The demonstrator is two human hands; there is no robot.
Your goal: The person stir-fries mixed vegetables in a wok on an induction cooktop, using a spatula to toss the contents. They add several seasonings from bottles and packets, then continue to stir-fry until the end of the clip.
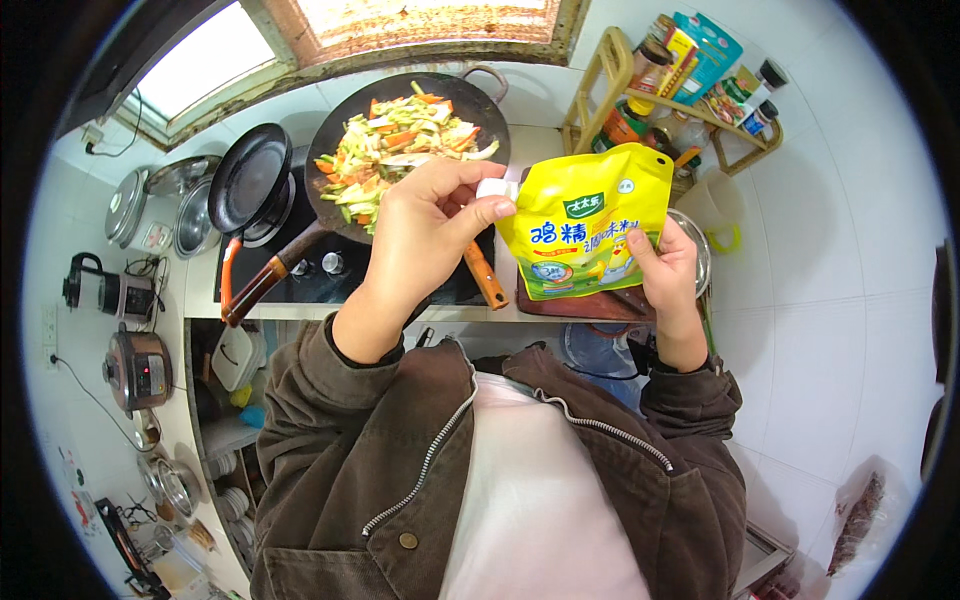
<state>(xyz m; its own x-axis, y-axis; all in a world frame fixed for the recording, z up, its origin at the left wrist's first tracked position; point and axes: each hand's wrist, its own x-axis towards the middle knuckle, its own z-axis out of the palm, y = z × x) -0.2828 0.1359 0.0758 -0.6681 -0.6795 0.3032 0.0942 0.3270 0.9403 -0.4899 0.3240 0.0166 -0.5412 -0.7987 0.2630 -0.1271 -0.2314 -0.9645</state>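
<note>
My left hand point(416, 229) pinches the white screw cap point(493, 189) at the corner spout of a yellow seasoning pouch point(596, 184). The pouch hangs tilted in front of me, gripped at its lower right side by my right hand point(667, 262). It bears printed writing and a cartoon chicken. Behind my left hand, a dark wok point(322, 150) on the cooktop holds sliced green vegetables point(367, 139) and orange pieces that look like carrot. A utensil's wooden handle point(486, 277) sticks out below my left hand; its other end is hidden.
A black frying pan point(250, 176) sits left of the wok, whose long handle point(262, 289) points towards me. Under the pouch lies a dark red cutting board point(585, 306). At right stand a seasoning rack point(607, 75) and a plastic jug point(709, 199). An electric cooker point(139, 371) is far left.
</note>
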